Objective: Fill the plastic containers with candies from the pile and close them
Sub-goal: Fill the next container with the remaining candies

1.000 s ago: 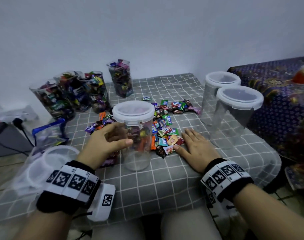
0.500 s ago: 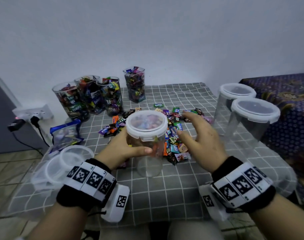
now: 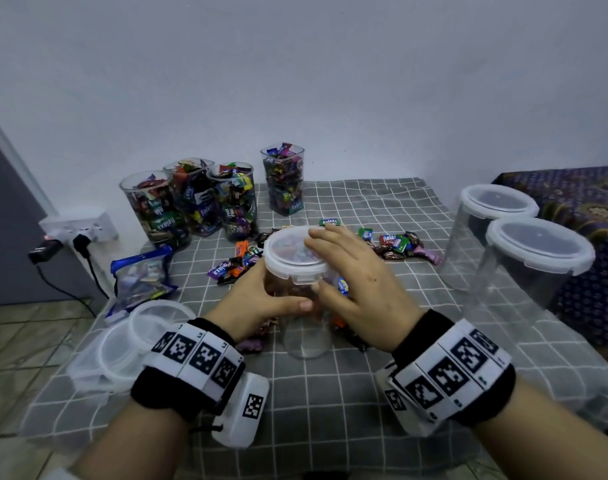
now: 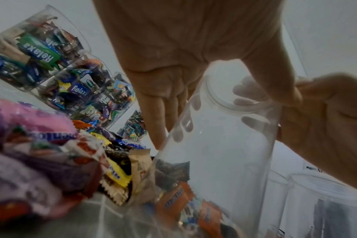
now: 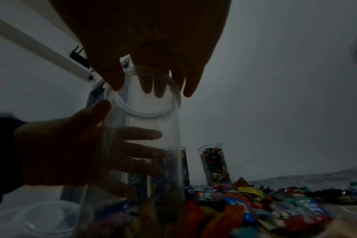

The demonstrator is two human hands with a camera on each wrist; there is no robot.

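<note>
I note a clear plastic container standing upright near the middle of the table, its white lid seated on top; it looks empty. The candy pile lies loose just behind and beside it, wrappers mixed in colour. Four open containers, filled with candies, stand along the table's back-left edge. Two empty lidded containers stand upright at the right edge. Spare lids lie stacked at the left edge.
</note>
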